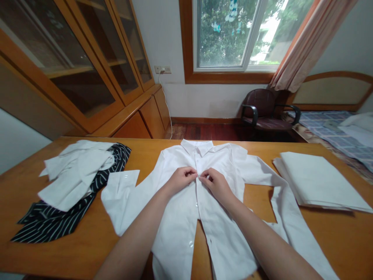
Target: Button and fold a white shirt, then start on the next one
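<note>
A white button-up shirt lies face up on the wooden table, collar at the far side and sleeves spread out to both sides. My left hand pinches the edge of the front placket at chest height. Just to its right, my right hand is closed in a pinch on the other side of the same placket. The fingertips nearly meet there and hide the button between them. Above the hands the front is closed up to the collar; lower down, the two front panels part and bare the table.
On the left of the table lie a crumpled white garment and a black-and-white striped cloth. A folded white stack sits at the right. Beyond the table stand a glass-door cabinet, an armchair and a bed.
</note>
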### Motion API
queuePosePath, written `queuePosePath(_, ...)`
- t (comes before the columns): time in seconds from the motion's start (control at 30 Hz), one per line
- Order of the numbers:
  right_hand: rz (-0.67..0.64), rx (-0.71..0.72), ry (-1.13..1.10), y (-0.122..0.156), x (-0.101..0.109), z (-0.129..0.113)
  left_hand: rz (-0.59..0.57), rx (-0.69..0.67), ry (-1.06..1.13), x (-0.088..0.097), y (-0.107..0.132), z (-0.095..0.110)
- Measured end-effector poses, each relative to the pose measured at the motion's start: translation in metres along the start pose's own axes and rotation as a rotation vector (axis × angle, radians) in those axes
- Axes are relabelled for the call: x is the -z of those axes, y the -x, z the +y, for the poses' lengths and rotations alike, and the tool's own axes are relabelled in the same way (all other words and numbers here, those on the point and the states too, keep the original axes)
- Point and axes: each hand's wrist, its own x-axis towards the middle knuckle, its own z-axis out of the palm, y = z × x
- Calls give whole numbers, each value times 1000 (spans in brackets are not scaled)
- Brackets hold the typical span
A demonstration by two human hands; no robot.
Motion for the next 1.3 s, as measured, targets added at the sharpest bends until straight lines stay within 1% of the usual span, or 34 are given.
queuePosePath(0.23, 21, 11, 24, -1, -2, 6, -11, 20, 14, 0, 1, 3)
queuePosePath(0.4, 23, 0, 14, 1, -1, 1, 10, 3, 31, 0, 0, 1)
queuePosePath(0.53, 35, 6, 41, 2, 4, -3, 51, -7, 57, 0, -2, -3)
queuePosePath(0.67, 47, 40, 113, 1, 21, -1, 115, -13, 65, 0, -4, -6)
queuePosePath(0.83, 27, 40, 203, -4, 60, 13, 206, -15, 60, 1, -7, -7)
queuePosePath(0.9, -5, 30, 238, -4, 75, 19, 230, -31, 24, 3, -8, -9)
queuePosePath(1.0, -101, 55, 286, 1, 91, 29, 244, -71, -58, 6, -10, -13)
queuePosePath(1.07, -154, 79, 307, 6, 97, 36, 245, -92, -105, 8, -12, -16)
queuePosePath(1.13, -179, 107, 346, 10, 100, 44, 235, -110, -146, 9, -16, -17)
queuePosePath(1.23, -185, 169, 437, 11, 101, 56, 203, -143, -212, 12, -23, -14)
queuePosePath(1.3, -177, 192, 504, 8, 99, 61, 184, -187, -283, 15, -25, -10)
